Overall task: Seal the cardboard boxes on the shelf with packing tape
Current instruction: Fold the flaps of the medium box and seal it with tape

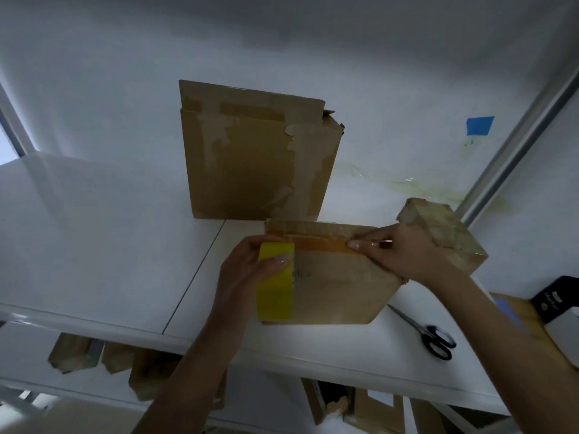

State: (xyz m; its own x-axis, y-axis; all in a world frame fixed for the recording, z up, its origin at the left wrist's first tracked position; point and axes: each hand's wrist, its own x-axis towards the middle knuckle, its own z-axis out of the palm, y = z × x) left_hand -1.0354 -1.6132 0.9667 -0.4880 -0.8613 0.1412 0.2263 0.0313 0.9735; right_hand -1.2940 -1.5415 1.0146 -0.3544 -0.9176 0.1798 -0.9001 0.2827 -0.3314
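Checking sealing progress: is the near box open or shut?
Shut. The near box has its top flat, with a tape strip running from the yellow roll in the left hand to the pressing right hand.

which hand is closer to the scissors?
Right. The right hand presses on the box, up-left of the scissors; the left hand grips the tape roll farther left.

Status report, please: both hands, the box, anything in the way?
Left hand grips yellow tape roll. Right hand presses tape strip along front cardboard box top. Scissors lie to the right, not blocking.
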